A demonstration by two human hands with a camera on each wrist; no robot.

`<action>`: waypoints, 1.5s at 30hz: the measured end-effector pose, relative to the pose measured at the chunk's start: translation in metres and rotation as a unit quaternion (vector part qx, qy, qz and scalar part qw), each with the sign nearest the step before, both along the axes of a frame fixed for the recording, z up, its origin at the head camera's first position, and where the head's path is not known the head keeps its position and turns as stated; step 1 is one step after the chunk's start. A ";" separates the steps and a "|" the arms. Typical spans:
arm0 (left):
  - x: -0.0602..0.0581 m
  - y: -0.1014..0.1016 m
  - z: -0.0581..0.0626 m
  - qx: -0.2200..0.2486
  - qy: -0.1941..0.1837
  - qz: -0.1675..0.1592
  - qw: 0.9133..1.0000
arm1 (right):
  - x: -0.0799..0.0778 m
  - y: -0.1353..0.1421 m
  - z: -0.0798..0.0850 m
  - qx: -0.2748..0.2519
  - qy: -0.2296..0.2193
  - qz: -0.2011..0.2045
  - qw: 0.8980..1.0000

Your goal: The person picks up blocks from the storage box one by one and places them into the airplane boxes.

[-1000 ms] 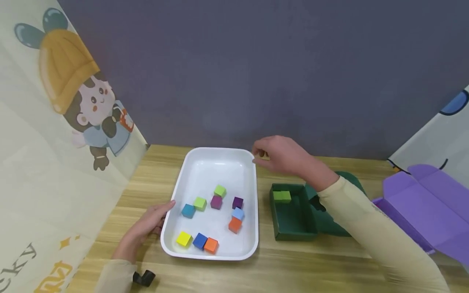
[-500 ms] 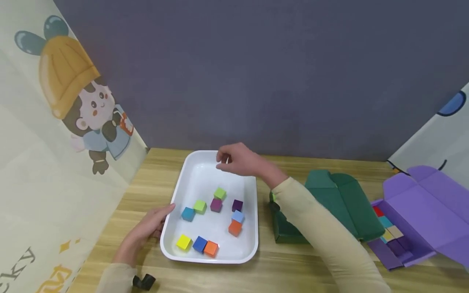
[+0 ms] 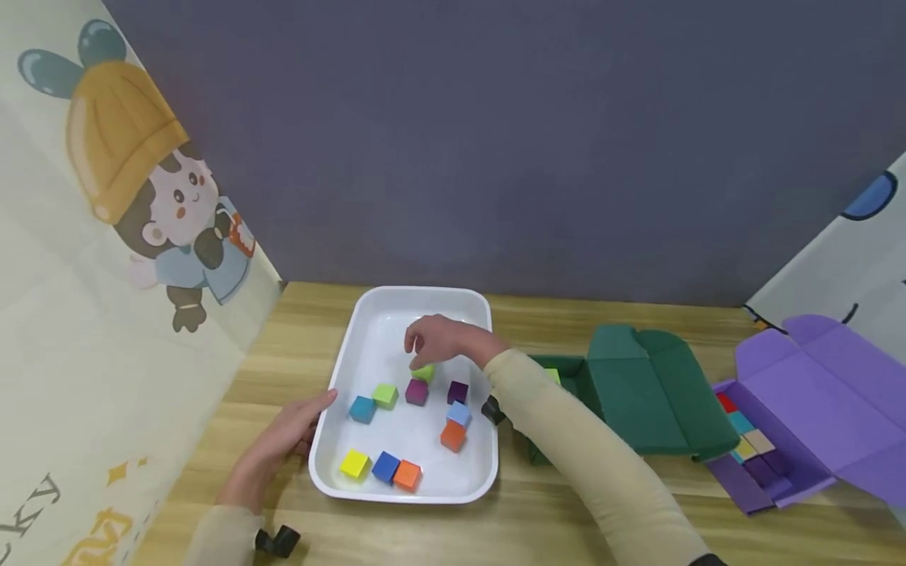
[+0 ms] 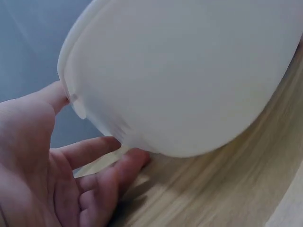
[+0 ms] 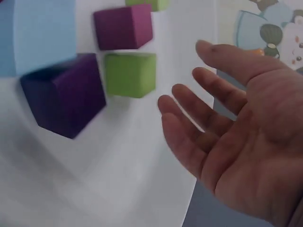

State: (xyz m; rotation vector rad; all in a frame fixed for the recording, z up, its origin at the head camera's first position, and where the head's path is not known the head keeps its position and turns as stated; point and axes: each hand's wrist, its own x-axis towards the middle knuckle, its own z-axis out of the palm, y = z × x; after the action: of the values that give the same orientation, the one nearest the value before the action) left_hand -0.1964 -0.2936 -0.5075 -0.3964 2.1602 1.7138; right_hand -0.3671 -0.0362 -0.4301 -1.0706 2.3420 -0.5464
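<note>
A white tray (image 3: 378, 338) holds several small coloured cubes. My left hand (image 3: 286, 428) holds the tray's left side; in the left wrist view the thumb is at the rim and the fingers touch the outer wall (image 4: 180, 85). Over the tray's middle, my right hand (image 3: 442, 339) hovers with fingers loosely bent beside a light green cube (image 3: 423, 373). The right wrist view shows a gap between the fingertips and that cube (image 5: 130, 75), with nothing in the hand. Touching the cube is a magenta cube (image 3: 416, 391). Another light green cube (image 3: 385, 395) sits beside a teal cube (image 3: 362, 409).
Right of the tray stands an open green box (image 3: 594, 393), partly behind my right sleeve, with light green showing inside. Farther right, an open purple box (image 3: 807, 479) holds several coloured cubes. Dark purple (image 3: 458, 392), light blue (image 3: 458, 413) and orange (image 3: 453, 436) cubes line the tray's right side.
My right hand has moved left from beside the tray's far right corner, then lowered toward the light green cube. The left hand stays at the tray's side.
</note>
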 end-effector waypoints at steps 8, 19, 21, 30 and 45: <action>-0.004 -0.006 0.011 0.042 0.001 -0.030 0.999 | 0.009 -0.010 -0.001 0.085 0.022 -0.012 0.996; -0.010 -0.006 0.030 0.051 -0.009 -0.084 0.995 | 0.018 -0.015 -0.005 0.134 0.063 -0.012 0.989; -0.012 -0.005 0.036 0.047 -0.004 -0.089 0.995 | 0.019 -0.015 -0.003 0.139 0.066 -0.014 0.988; -0.008 0.003 0.047 0.026 -0.006 -0.070 0.997 | 0.031 -0.021 -0.008 0.162 0.076 -0.018 0.984; -0.004 0.005 0.045 0.021 0.007 -0.081 0.996 | 0.038 0.005 0.041 0.152 0.130 0.049 0.979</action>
State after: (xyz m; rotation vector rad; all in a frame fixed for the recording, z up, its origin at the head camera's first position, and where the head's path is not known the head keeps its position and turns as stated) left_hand -0.2003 -0.2891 -0.4623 -0.1923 2.0996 1.6733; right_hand -0.3296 -0.0317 -0.3886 -1.1582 2.4723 -0.0060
